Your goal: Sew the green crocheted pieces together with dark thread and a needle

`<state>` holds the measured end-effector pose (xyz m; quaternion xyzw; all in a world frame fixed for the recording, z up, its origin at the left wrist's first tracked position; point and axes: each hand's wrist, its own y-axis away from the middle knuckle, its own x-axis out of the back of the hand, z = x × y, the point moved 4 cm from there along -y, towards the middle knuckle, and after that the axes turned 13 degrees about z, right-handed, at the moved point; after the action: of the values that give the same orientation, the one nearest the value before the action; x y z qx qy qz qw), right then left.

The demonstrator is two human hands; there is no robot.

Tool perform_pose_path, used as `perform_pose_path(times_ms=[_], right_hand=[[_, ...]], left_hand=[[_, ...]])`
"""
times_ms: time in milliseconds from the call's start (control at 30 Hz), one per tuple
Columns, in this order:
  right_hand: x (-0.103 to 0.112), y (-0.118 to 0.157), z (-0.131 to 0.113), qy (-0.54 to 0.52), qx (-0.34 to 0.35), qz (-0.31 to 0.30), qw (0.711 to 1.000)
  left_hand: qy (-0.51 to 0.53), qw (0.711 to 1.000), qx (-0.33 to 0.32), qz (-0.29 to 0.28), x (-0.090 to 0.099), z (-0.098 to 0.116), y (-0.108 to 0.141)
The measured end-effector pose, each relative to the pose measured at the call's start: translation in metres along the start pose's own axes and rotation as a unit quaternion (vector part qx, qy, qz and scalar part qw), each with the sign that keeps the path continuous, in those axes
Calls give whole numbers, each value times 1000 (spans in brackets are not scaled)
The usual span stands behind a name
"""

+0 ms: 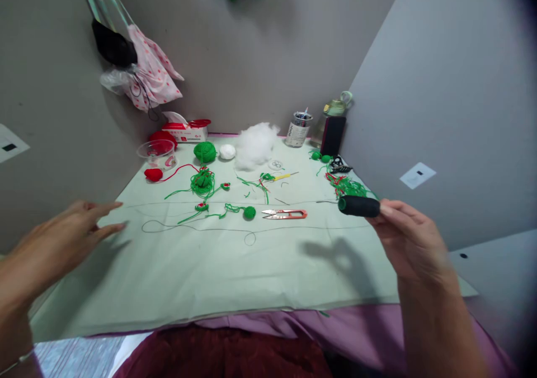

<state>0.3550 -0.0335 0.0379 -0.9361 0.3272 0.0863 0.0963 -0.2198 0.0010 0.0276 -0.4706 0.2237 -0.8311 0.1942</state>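
Note:
In my right hand [413, 238] is a spool of black thread [358, 206], gripped at one end between thumb and fingers and held level above the table's right side. A thin dark strand [226, 203] runs leftward from near the spool across to the fingertips of my left hand [90, 227]. That hand is over the left side, thumb and forefinger stretched out and apart. More loose thread [201, 230] lies in loops on the pale cover. Orange-handled thread snips [285, 215] rest between my hands, beside a small green ball [249, 213].
Crochet pieces and tangled green yarn [202, 182] lie mid-table. Behind stand a green yarn ball [205, 152], white stuffing [257, 146], a can of pens [299, 129], a phone [333, 136] and a clear tub [157, 154]. Grey walls [260, 59] enclose the table.

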Motion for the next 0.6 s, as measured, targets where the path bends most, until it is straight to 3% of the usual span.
perform_pose_path(times_ms=[67,133,200,267,333,400,433,467,500,600], right_hand=[[-13,6,-3,12,18,-22,1000],[-32,16,-6,19,32,-65,997],[-53,30,-8,19,41,-121,992],[-72,45,-9,16,40,-177,983],[-85,58,-9,16,30,-224,974],[-91,63,-10,12,21,-251,968],[-91,63,-10,7,19,-255,967],[-89,62,-11,1,18,-254,967],[-85,58,-11,-3,19,-247,969],[-63,41,-9,8,19,-207,978]], left_hand=[[-37,999,-4,15,-4,37,-1],[49,999,-7,-18,-14,91,0],[175,978,14,-110,-33,144,5],[304,927,42,-215,-57,188,16],[416,846,48,-329,-81,220,29],[490,768,56,-409,-97,237,39],[506,748,59,-426,-101,239,41],[502,750,60,-427,-102,237,40],[481,772,54,-413,-100,231,37],[379,872,28,-309,-76,193,21]])
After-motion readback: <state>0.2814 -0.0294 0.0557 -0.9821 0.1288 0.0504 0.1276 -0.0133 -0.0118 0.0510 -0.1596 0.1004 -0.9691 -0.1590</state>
